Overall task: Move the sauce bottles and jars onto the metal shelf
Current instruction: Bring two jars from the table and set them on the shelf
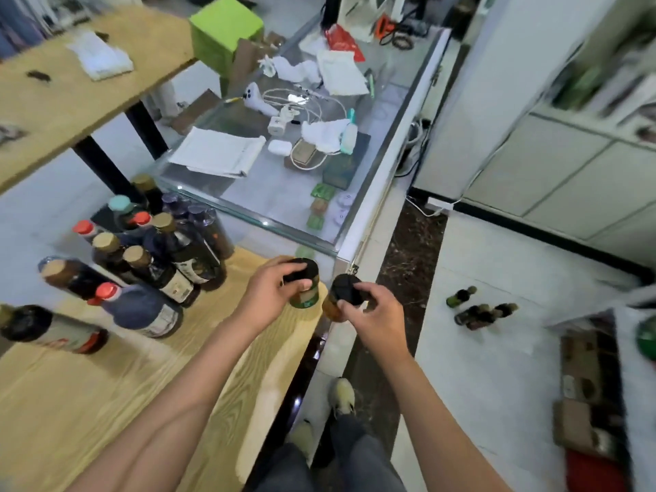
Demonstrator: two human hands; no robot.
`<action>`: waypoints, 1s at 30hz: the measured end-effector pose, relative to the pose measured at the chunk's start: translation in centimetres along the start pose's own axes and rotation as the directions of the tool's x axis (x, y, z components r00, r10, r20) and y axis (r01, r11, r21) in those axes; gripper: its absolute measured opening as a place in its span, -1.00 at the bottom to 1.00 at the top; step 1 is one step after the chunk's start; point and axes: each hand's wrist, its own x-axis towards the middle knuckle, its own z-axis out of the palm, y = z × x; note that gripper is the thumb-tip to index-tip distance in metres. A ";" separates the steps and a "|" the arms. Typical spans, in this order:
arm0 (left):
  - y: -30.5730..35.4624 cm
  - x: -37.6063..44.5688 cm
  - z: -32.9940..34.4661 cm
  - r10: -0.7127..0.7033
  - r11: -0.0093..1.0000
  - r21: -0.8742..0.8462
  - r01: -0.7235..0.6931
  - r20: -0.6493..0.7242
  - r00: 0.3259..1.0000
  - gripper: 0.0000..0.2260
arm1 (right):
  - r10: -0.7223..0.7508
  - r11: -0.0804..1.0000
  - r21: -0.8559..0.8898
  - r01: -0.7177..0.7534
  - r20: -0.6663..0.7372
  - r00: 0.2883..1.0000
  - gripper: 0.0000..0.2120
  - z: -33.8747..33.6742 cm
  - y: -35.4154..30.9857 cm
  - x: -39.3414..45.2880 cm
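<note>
While the left hand (273, 285) grips a green-labelled jar (303, 291) by its black lid at the wooden desk's (106, 392) right edge, the right hand (372, 310) holds an amber jar (333, 307) by its black lid just beyond that edge. Dark sauce bottles (159, 250) crowd the desk's far left, beside a glass counter (284, 193).

Papers (218, 152), cables (312, 104) and an earbud case (279, 146) are lying on the glass counter (376, 193) beside a green box (223, 30).
</note>
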 end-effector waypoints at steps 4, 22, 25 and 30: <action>4.6 -0.5 2.3 0.131 0.989 -0.089 -0.119 0.138 0.982 -0.68 | 0.147 0.982 0.142 -0.122 -0.188 0.971 -0.65 -4.7 0.2 -3.3; 39.1 -19.9 25.4 0.521 0.854 -0.364 -0.372 0.597 0.610 -0.85 | 0.300 0.894 0.424 0.142 -0.804 0.513 -0.65 -39.4 6.2 -28.6; 45.2 -25.6 30.5 0.587 0.808 -0.422 -0.410 0.629 0.509 -0.90 | 0.283 0.907 0.383 0.174 -0.861 0.422 -0.69 -46.4 8.1 -34.6; 53.6 -34.1 37.6 0.686 0.726 -0.525 -0.445 0.602 0.409 -0.92 | 0.243 0.934 0.303 0.191 -0.928 0.282 -0.77 -56.2 10.8 -43.0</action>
